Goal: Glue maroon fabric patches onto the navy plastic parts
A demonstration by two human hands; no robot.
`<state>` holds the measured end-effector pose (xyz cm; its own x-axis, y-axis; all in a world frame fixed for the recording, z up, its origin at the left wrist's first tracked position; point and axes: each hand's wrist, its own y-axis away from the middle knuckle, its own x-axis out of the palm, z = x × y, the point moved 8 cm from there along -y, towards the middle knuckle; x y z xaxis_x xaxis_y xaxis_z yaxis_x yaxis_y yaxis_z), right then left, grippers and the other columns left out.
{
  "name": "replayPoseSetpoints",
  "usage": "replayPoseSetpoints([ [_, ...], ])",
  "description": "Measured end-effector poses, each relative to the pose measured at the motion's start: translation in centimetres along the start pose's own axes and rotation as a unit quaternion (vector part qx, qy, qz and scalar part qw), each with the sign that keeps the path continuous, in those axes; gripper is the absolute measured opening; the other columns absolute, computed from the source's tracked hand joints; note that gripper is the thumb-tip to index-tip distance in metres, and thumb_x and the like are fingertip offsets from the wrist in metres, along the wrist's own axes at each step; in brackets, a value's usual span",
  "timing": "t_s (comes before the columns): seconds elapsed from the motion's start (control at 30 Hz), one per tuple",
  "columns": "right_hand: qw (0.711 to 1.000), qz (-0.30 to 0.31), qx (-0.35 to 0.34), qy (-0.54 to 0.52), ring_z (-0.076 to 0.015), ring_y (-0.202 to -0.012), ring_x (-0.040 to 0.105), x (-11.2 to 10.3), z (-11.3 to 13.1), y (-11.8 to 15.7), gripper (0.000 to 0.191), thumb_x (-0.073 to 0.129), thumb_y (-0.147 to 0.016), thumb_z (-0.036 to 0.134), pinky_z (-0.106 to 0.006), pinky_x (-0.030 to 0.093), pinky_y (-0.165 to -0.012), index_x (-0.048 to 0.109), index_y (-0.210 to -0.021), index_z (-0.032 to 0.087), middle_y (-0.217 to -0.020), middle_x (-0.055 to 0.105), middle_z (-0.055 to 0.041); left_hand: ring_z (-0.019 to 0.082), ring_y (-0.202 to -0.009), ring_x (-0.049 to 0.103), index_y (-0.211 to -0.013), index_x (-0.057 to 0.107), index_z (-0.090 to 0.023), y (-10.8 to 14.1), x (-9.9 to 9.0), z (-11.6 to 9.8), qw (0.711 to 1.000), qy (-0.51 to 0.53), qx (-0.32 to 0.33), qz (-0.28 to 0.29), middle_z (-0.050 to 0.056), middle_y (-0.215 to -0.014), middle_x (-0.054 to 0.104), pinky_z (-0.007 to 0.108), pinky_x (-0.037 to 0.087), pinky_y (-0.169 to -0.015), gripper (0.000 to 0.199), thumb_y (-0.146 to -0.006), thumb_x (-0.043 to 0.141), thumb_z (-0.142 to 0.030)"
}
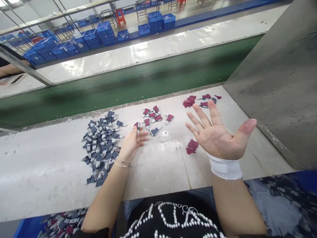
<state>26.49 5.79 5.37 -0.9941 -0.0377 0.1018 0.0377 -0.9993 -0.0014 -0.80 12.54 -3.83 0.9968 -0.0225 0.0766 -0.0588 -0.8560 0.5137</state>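
My left hand [134, 140] is low over the worktop, its thumb and index finger at a small maroon-and-grey piece [137, 125] that seems pinched there; the other fingers stretch to the right. Beside it on the left lies a big heap of dark grey-blue and white pieces [101, 145]. To its right is a loose group of maroon-topped pieces [152, 115], with one grey-blue piece [155, 131] nearby. My right hand [219, 138], with a white wristband, is raised palm up, fingers spread and nothing in it. Flat maroon pieces [192, 146] lie beside it on the worktop.
Beyond the pale worktop [158, 172] runs a green conveyor belt [128, 82]. A metal panel [277, 86] rises on the right. More maroon pieces [189, 101] lie at the back. Blue bins [59, 228] of pieces stand below. At far left is another person's arm [15, 67].
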Motion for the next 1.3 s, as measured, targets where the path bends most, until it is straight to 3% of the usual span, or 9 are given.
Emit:
replayPoseSetpoints([
  [0.23,0.997,0.036,-0.057,0.024,-0.0205,-0.156,0.02,0.3,0.4,-0.2,0.088,-0.032,-0.075,0.074,-0.053,0.041,-0.112,-0.015,-0.158,0.047,-0.173,0.004,0.0077,0.017,-0.064,0.069,-0.102,0.068,-0.016,-0.3,-0.1,-1.8,0.978,-0.198,0.069,-0.017,0.011,-0.087,0.076,0.024,0.044,-0.053,0.066,-0.09,0.043,-0.076],
  [0.47,0.999,0.002,-0.047,-0.021,-0.0208,-0.156,0.02,-0.2,0.2,-0.3,0.089,-0.028,-0.077,0.078,-0.055,0.034,-0.117,-0.009,-0.159,0.048,-0.172,0.009,0.0081,0.024,-0.076,0.063,-0.073,0.066,-0.022,2.1,-3.4,-5.9,0.86,-0.456,0.186,-0.13,0.005,-0.073,0.069,0.03,0.041,-0.069,0.033,-0.089,0.062,-0.05],
  [0.57,0.997,-0.004,-0.076,0.005,-0.0246,-0.156,0.023,-0.3,0.5,-0.3,0.086,-0.021,-0.081,0.08,-0.058,0.039,-0.113,-0.007,-0.16,0.048,-0.173,0.01,0.0039,0.029,-0.093,0.063,-0.081,0.066,-0.021,1.8,-5.0,-7.6,0.808,-0.518,0.222,-0.169,0.009,-0.087,0.069,0.036,0.045,-0.084,0.029,-0.093,0.056,-0.046],
  [0.7,0.996,-0.017,-0.088,-0.01,-0.0208,-0.157,0.016,-0.5,0.7,-0.4,0.078,-0.022,-0.083,0.076,-0.055,0.035,-0.117,-0.009,-0.157,0.054,-0.172,0.012,0.012,0.034,-0.12,0.056,-0.114,0.066,-0.02,0.3,-5.7,-7.9,0.763,-0.581,0.249,-0.135,0.013,-0.121,0.067,0.044,0.041,-0.106,0.028,-0.088,0.062,-0.03],
  [0.87,0.998,-0.02,-0.051,0.027,-0.0224,-0.156,0.021,-0.5,0.1,-0.7,0.082,-0.022,-0.082,0.075,-0.049,0.039,-0.117,-0.013,-0.158,0.048,-0.172,0.012,0.0101,0.033,-0.107,0.064,-0.113,0.066,-0.017,-0.6,-6.0,-7.1,0.746,-0.614,0.234,-0.109,0.012,-0.104,0.073,0.045,0.05,-0.095,0.027,-0.088,0.056,-0.018],
  [0.93,0.992,0.01,-0.027,0.123,-0.0262,-0.148,0.039,0.0,-0.5,-0.5,0.082,-0.015,-0.086,0.077,-0.049,0.048,-0.109,0.001,-0.16,0.044,-0.168,0.028,0.001,0.03,-0.099,0.068,-0.103,0.069,-0.018,-0.4,-5.8,-6.8,0.749,-0.613,0.23,-0.101,0.01,-0.1,0.075,0.041,0.052,-0.091,0.02,-0.087,0.056,-0.015],
  [1.0,0.975,0.045,0.019,0.215,-0.0296,-0.125,0.062,0.4,-1.7,0.2,0.074,0.016,-0.094,0.078,-0.046,0.056,-0.095,0.032,-0.153,0.037,-0.148,0.056,-0.0087,0.024,-0.093,0.071,-0.096,0.069,-0.02,0.1,-5.5,-6.7,0.755,-0.607,0.227,-0.095,0.006,-0.096,0.077,0.035,0.054,-0.088,0.014,-0.088,0.057,-0.016],
  [1.1,0.944,0.08,0.072,0.313,-0.0297,-0.092,0.07,0.4,-3.9,1.9,0.049,0.066,-0.087,0.058,-0.047,0.058,-0.084,0.066,-0.124,0.026,-0.113,0.072,-0.0111,0.018,-0.088,0.072,-0.098,0.069,-0.022,1.3,-5.6,-7.0,0.758,-0.603,0.227,-0.105,0.001,-0.096,0.077,0.027,0.055,-0.083,0.013,-0.094,0.058,-0.029],
  [1.3,0.9,0.091,0.071,0.421,-0.0364,-0.104,0.066,-0.6,-7.7,3.1,0.029,0.058,-0.083,0.038,-0.059,0.05,-0.095,0.073,-0.102,0.022,-0.107,0.073,-0.0125,0.028,-0.101,0.068,-0.119,0.065,-0.02,1.3,-6.5,-9.0,0.701,-0.663,0.222,-0.142,0.01,-0.111,0.072,0.038,0.054,-0.086,0.031,-0.093,0.06,-0.035],
])
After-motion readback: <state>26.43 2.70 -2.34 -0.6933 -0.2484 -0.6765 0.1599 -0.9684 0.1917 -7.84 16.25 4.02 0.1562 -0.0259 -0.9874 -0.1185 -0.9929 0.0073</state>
